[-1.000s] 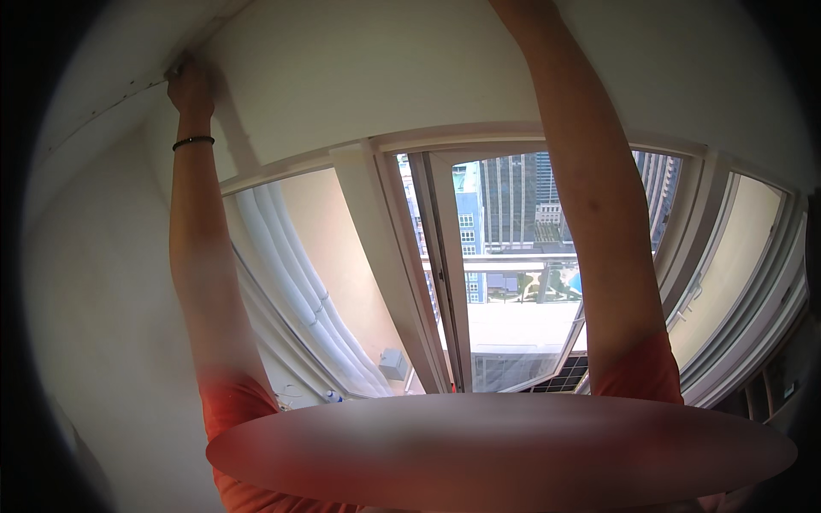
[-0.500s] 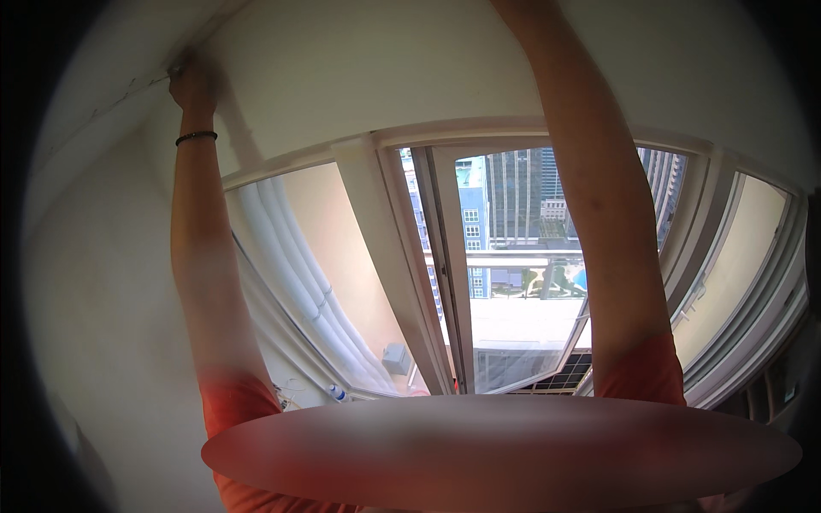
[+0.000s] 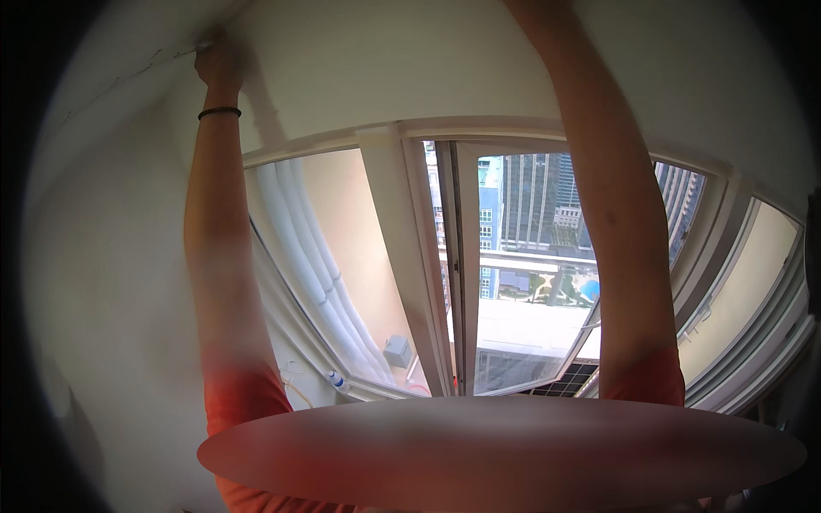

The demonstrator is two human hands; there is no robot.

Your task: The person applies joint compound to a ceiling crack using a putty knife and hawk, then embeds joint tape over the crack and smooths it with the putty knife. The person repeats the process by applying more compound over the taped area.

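Head view: left hand (image 3: 218, 64), grip closed, presses the ceiling corner (image 3: 184, 47).

A plain white painted wall (image 3: 385, 68) is filling the top of the view, with a thin dark crack line (image 3: 128, 73) running along where it is meeting the ceiling. Below it, a big window with a white frame (image 3: 410, 256) is letting in bright daylight. Tall grey city buildings (image 3: 530, 197) are showing through the glass. White round pipes (image 3: 312, 265) are running down outside on the left, next to a pale peach outer wall (image 3: 346, 222).
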